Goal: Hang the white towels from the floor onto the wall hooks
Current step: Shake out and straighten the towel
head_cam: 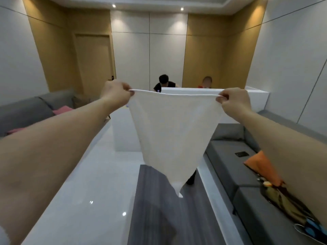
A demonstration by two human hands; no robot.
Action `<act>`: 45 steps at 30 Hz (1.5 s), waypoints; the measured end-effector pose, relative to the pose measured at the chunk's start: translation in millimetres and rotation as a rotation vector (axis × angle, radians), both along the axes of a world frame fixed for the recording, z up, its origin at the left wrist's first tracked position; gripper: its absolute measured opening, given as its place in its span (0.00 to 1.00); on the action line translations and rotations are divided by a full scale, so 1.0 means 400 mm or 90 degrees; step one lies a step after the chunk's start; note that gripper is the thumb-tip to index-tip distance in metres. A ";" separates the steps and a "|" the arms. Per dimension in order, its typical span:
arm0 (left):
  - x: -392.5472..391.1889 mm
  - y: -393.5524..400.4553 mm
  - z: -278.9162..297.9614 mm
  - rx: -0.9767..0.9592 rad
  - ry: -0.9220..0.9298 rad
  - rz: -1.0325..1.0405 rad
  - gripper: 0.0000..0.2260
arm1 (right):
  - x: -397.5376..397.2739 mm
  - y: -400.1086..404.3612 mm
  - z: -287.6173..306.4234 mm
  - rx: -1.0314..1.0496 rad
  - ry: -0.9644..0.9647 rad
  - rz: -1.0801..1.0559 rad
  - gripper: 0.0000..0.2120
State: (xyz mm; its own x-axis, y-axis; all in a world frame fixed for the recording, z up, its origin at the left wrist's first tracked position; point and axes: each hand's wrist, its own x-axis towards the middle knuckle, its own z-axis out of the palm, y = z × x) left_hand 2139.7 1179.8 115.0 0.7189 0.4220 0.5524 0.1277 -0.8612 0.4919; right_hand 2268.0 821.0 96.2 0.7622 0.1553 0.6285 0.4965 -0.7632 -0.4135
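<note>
You hold one white towel (174,131) stretched out in front of you at arm's length, its top edge taut between your two hands. Your left hand (115,92) pinches one top corner and your right hand (233,101) pinches the other (fingers curled over the hem). The towel hangs down to a point above the dark floor (155,209). Two people sit beyond a white partition (247,96).

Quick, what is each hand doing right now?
Left hand: closed, pinching one top corner of the white towel.
Right hand: closed, pinching the other top corner.
</note>
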 end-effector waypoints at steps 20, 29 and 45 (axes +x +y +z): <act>-0.213 -0.081 -0.498 -0.039 0.224 -0.046 0.06 | -0.272 -0.123 -0.458 -0.143 0.200 -0.048 0.09; -0.390 -0.111 -0.415 -0.033 0.138 -0.064 0.07 | -0.505 -0.165 -0.342 -0.123 0.123 -0.082 0.09; -0.160 -0.084 -0.450 -0.033 0.203 -0.019 0.05 | -0.195 -0.116 -0.412 -0.190 0.187 -0.062 0.08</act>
State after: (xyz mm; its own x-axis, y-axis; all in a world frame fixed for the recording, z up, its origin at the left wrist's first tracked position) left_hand 2075.6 1146.1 -64.9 0.8645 0.4201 0.2758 0.2578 -0.8418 0.4743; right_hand 2190.0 774.8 -68.4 0.9220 0.2161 0.3212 0.3104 -0.9084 -0.2800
